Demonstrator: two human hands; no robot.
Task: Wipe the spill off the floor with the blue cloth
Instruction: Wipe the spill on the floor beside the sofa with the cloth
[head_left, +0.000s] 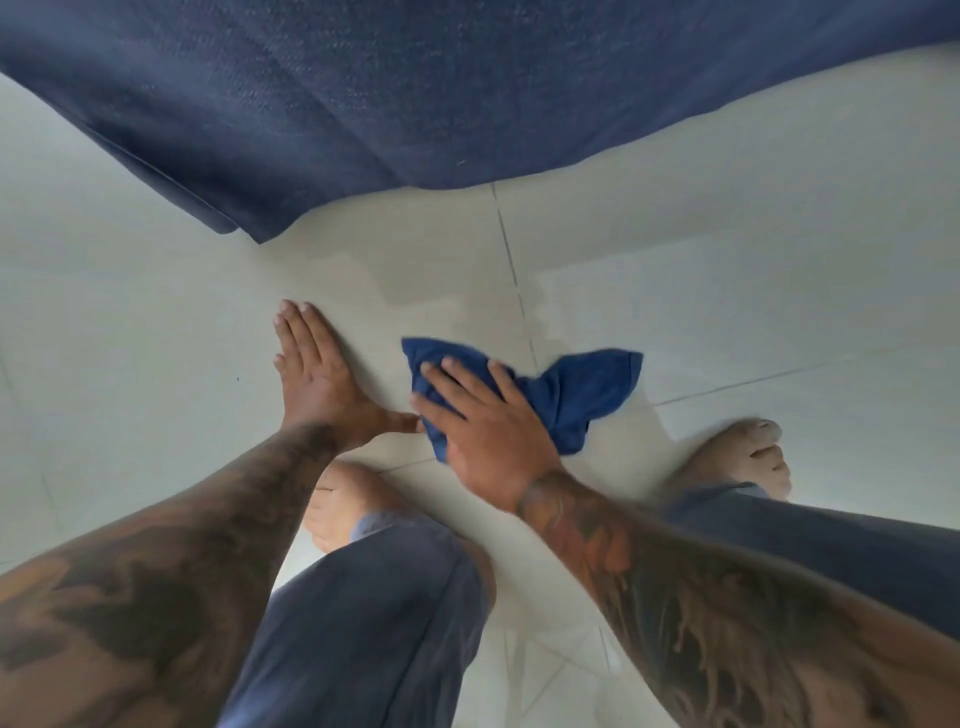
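A crumpled blue cloth (576, 395) lies on the pale tiled floor (779, 291) in the middle of the view. My right hand (483, 421) presses flat on the cloth's left half, fingers spread over it. My left hand (317, 374) rests palm-down on the bare tile just left of the cloth, fingers together, its thumb reaching toward the cloth's edge. A faint wet patch (421, 280) darkens the tile just beyond the cloth, near a grout line.
A large dark blue fabric (415, 93), like a rug or bedspread, covers the floor at the top. My bare feet (743, 457) and bent knees in blue trousers (374, 613) sit close below the hands.
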